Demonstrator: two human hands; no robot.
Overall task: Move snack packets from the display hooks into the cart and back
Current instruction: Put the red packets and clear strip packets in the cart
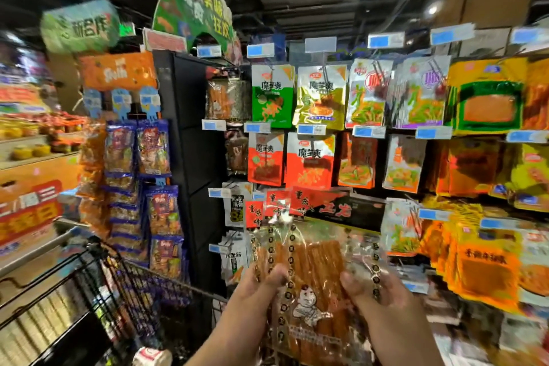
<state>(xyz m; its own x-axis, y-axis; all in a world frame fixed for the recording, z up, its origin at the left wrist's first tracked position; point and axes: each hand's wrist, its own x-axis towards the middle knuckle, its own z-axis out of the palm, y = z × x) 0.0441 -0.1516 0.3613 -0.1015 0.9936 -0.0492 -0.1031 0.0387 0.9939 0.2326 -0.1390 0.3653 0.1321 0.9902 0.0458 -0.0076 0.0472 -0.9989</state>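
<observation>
Your left hand and right hand each pinch the clear snack packets upright, probably several stacked, fronting the hooks, cart left.

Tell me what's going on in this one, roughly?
A person stands at a shop's snack display and holds a bunch of clear packets of orange-brown sticks. The left hand grips one side and the right hand the other. The bunch is raised in front of the hanging packets. The wire cart sits at lower left. Whether the bunch is on a hook cannot be told.
</observation>
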